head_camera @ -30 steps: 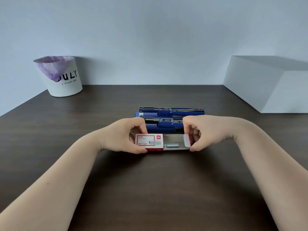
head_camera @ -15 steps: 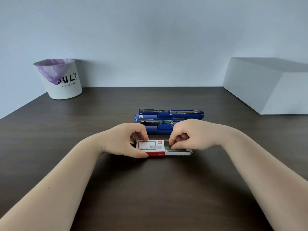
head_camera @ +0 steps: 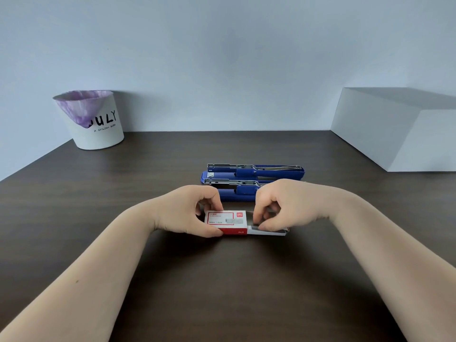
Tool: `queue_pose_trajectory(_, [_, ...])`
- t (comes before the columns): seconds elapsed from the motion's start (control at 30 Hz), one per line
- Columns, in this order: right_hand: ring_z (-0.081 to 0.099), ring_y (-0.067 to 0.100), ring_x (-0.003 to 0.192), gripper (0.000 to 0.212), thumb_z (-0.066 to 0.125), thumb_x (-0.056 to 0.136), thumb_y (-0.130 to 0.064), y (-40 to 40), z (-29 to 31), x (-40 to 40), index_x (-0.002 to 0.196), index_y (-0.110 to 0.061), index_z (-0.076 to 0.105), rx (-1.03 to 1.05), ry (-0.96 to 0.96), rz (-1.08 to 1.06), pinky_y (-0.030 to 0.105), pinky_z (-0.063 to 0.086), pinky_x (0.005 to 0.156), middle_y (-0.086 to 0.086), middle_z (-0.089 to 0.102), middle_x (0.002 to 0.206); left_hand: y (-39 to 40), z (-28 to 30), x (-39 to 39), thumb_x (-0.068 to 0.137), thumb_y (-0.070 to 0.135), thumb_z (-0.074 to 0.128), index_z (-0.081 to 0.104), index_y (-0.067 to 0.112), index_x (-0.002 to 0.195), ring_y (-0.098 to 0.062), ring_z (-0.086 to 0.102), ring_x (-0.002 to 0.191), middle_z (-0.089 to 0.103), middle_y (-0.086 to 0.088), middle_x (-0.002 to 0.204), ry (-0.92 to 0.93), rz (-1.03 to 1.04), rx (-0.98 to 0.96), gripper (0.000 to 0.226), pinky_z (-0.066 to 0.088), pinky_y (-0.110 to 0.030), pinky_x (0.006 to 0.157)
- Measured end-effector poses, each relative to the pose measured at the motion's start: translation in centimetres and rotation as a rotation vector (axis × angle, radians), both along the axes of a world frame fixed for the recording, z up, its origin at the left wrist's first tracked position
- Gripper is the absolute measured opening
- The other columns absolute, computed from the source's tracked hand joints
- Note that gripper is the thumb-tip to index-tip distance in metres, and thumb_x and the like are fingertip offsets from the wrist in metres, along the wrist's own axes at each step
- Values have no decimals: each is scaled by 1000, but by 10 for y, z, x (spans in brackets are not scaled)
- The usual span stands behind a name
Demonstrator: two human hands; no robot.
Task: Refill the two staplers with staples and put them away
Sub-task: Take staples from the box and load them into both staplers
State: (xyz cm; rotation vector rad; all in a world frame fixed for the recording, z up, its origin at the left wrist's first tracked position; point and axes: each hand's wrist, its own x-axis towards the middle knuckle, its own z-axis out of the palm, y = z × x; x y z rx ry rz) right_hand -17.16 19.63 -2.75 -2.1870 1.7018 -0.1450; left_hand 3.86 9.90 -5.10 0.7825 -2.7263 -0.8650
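Two blue staplers lie side by side, opened flat, on the dark table: the far stapler (head_camera: 254,171) and the near stapler (head_camera: 237,191), partly behind my hands. In front of them sits a red and white staple box (head_camera: 225,222) with its inner tray (head_camera: 271,232) slid out to the right. My left hand (head_camera: 190,213) grips the box sleeve by its left end. My right hand (head_camera: 278,208) reaches into the tray, fingertips pinched down on its contents; what they hold is hidden.
A white bin (head_camera: 93,122) with a purple liner stands at the back left against the wall. A large white box (head_camera: 399,129) sits at the back right. The dark wooden table (head_camera: 222,292) stretches toward me between my forearms.
My right hand left the tray's right end and moved left over the open tray, fingers dipping into it. The box has settled flat on the table. My left hand kept its grip.
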Motion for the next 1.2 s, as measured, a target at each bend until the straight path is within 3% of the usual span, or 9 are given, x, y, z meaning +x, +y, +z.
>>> queue_pose_trajectory(0.13, [58, 8, 79, 11, 69, 78, -27, 0, -1, 0, 89, -25, 72, -10, -14, -15, 24, 49, 72, -11, 58, 84, 0, 0, 0, 68, 28, 81, 61, 28, 88, 8, 54, 76, 63, 18, 90, -9, -5, -8, 29, 44, -7, 67])
queue_pose_trajectory(0.27, [55, 7, 75, 7, 71, 76, -22, 0, 1, -6, 81, -27, 71, -117, -126, -70, 22, 48, 70, -14, 61, 78, 1, 0, 0, 68, 30, 81, 62, 25, 91, 9, 54, 78, 63, 18, 92, -24, -4, -22, 31, 45, -7, 67])
queue_pose_trajectory(0.43, [61, -1, 65, 6, 74, 77, -19, 1, 5, -11, 80, -23, 73, -192, -337, -185, 14, 50, 65, -10, 70, 77, 0, 3, -1, 65, 41, 81, 59, 36, 101, 3, 54, 86, 61, 18, 95, -30, 24, -28, 42, 45, -9, 72])
queue_pose_trajectory(0.57, [70, 9, 76, 10, 75, 76, -17, -3, 7, -12, 86, -20, 74, -235, -456, -232, 19, 56, 73, -3, 75, 87, 1, 8, 1, 74, 40, 73, 59, 37, 105, -5, 57, 88, 62, 11, 91, 83, 72, -10, 34, 46, -12, 76])
queue_pose_trajectory(0.63, [70, 17, 66, 12, 72, 78, -12, -6, 10, -13, 89, -18, 72, -220, -506, -259, 21, 56, 65, 1, 74, 85, -1, 9, 1, 80, 36, 68, 64, 31, 104, -4, 58, 79, 63, 10, 86, 201, 144, -17, 25, 46, -15, 73])
queue_pose_trajectory(0.77, [61, 7, 51, 14, 68, 83, -8, -23, 21, -16, 95, -16, 69, -226, -476, -284, 16, 54, 58, 5, 72, 88, -17, 9, -4, 91, 22, 55, 67, 19, 98, -3, 57, 72, 65, 8, 83, 477, 407, 42, 14, 44, -13, 70])
queue_pose_trajectory(0.93, [62, 8, 56, 13, 60, 91, -16, -64, 23, -25, 102, -17, 66, -275, -322, -315, 16, 52, 65, 4, 72, 95, -57, -2, -19, 94, 10, 43, 64, 16, 105, -13, 60, 91, 66, -2, 102, 520, 659, 160, 24, 45, -26, 81])
queue_pose_trajectory(1.07, [65, 15, 80, 19, 53, 94, -18, -85, 14, -27, 107, -18, 66, -236, -165, -303, 24, 50, 76, 3, 71, 103, -75, -16, -28, 89, -1, 44, 64, 14, 113, -15, 58, 103, 67, -4, 116, 352, 614, 156, 34, 39, -22, 92])
queue_pose_trajectory(1.2, [61, 16, 102, 20, 54, 94, -18, -92, 5, -25, 107, -18, 69, -249, -120, -278, 28, 48, 92, -1, 68, 112, -79, -21, -30, 90, 10, 52, 66, 19, 112, -12, 61, 103, 68, 2, 114, 352, 574, 173, 28, 44, -27, 98])
